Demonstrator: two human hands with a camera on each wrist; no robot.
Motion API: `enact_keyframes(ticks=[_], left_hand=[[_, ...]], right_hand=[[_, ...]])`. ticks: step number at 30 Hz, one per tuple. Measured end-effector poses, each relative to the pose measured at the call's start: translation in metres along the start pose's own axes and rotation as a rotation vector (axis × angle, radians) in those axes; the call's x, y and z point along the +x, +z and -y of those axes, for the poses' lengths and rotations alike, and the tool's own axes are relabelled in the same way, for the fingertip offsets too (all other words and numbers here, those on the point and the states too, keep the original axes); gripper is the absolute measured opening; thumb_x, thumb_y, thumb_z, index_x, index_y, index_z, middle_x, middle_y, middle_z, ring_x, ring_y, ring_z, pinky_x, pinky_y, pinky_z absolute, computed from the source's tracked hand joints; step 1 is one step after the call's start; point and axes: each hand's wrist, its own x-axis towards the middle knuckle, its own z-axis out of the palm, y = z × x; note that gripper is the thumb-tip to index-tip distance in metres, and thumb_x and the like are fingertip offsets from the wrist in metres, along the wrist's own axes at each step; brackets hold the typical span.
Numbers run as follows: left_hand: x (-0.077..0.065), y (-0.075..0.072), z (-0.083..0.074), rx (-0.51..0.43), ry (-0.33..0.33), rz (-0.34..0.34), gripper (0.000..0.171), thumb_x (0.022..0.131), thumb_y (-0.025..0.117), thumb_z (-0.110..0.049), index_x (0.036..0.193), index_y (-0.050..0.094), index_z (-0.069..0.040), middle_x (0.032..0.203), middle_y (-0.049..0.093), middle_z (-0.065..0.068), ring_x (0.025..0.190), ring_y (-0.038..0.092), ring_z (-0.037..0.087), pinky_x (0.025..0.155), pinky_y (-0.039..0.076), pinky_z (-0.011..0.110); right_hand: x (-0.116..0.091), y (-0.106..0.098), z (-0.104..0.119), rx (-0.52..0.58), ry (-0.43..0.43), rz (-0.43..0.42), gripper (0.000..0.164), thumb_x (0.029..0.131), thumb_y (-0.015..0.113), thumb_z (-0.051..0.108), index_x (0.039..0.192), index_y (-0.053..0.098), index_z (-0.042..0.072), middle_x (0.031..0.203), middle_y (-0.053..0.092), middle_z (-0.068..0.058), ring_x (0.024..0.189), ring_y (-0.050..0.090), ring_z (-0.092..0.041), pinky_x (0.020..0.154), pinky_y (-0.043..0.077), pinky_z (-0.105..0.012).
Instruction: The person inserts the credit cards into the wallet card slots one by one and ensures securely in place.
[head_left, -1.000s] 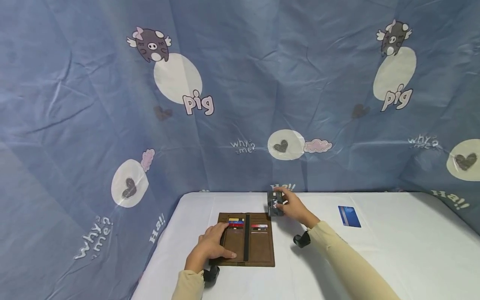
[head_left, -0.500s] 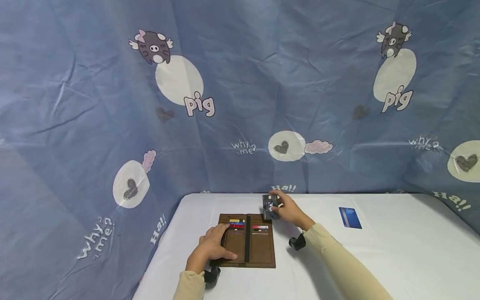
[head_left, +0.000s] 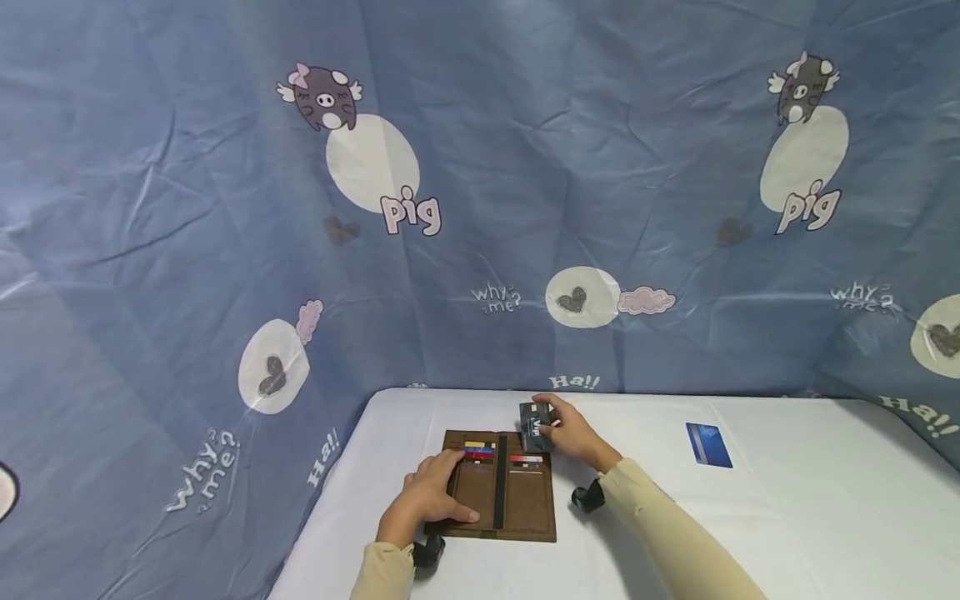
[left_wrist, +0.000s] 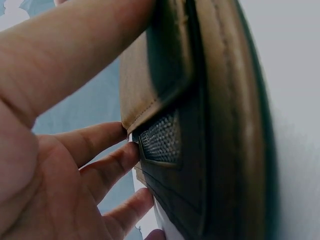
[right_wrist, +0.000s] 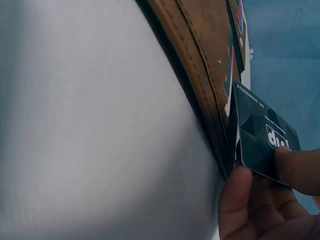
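Note:
A brown wallet lies unfolded on the white table, a dark strap running down its middle. My left hand rests on its left half, thumb near the bottom edge and fingertips by the upper card slots. In the left wrist view those fingers look fairly straight against the wallet, near a mesh window. A black VIP card is pinched between the thumb and fingers of my right hand. It is at the wallet's upper right corner, above the right-hand slots. The right wrist view shows the card tilted close to the wallet's edge.
Several coloured cards fill the left slots, and a red-and-white card shows in a right slot. A blue card lies apart on the table to the right. Behind the table hangs a blue printed curtain.
My right hand has brought the black card left and slightly nearer, until it overlaps the wallet's top right corner. My left hand stays on the wallet; the head view has shifted a little.

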Motion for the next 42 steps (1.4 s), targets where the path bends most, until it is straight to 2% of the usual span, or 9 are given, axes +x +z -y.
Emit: enact_keyframes(ticks=[8,17,25,28,34,42], left_hand=[[0.000,0.000,-0.001,-0.004,-0.008,0.001,0.103,0.061,0.094,-0.035,0.146,0.044,-0.009,0.152,0.042,0.015,0.138,0.036,0.040,0.105,0.030,0.067],[0.004,-0.002,-0.003,0.001,-0.003,-0.006,0.103,0.061,0.094,-0.036,0.146,0.044,-0.009,0.151,0.043,0.014,0.138,0.037,0.040,0.104,0.031,0.066],[0.003,-0.001,-0.003,0.006,-0.013,-0.007,0.102,0.061,0.094,-0.035,0.146,0.044,-0.009,0.151,0.043,0.014,0.138,0.037,0.039,0.105,0.031,0.065],[0.000,0.001,-0.003,-0.008,-0.012,0.001,0.103,0.060,0.095,-0.035,0.146,0.045,-0.009,0.151,0.044,0.014,0.137,0.037,0.040,0.104,0.032,0.065],[-0.001,0.002,-0.003,-0.005,-0.006,0.001,0.103,0.060,0.095,-0.035,0.146,0.044,-0.009,0.151,0.043,0.014,0.138,0.036,0.040,0.104,0.032,0.065],[0.000,0.000,-0.004,0.000,-0.029,0.015,0.104,0.062,0.094,-0.035,0.148,0.042,-0.010,0.154,0.040,0.014,0.141,0.034,0.040,0.107,0.029,0.066]], right_hand=[[-0.001,0.008,0.002,-0.048,0.027,-0.011,0.056,0.089,0.061,-0.009,0.142,0.049,0.008,0.091,0.062,-0.015,0.070,0.059,-0.017,0.051,0.051,-0.026],[0.004,0.011,0.005,-0.138,-0.016,-0.066,0.052,0.086,0.067,-0.006,0.134,0.055,0.008,0.083,0.062,-0.008,0.072,0.059,-0.015,0.060,0.049,-0.027],[0.005,0.013,0.003,-0.205,-0.056,-0.052,0.050,0.086,0.069,-0.002,0.133,0.054,0.008,0.081,0.062,-0.007,0.070,0.057,-0.015,0.061,0.048,-0.027],[0.001,0.014,0.001,-0.229,-0.045,-0.035,0.050,0.087,0.069,-0.001,0.134,0.053,0.006,0.080,0.062,-0.007,0.070,0.056,-0.015,0.061,0.047,-0.028],[0.000,0.016,0.002,-0.248,0.016,-0.035,0.049,0.089,0.069,0.003,0.134,0.054,0.011,0.081,0.061,-0.005,0.072,0.055,-0.015,0.065,0.046,-0.030],[0.002,0.016,0.004,-0.264,0.023,-0.024,0.048,0.089,0.069,0.004,0.134,0.054,0.012,0.082,0.062,-0.005,0.074,0.056,-0.016,0.069,0.047,-0.032]])
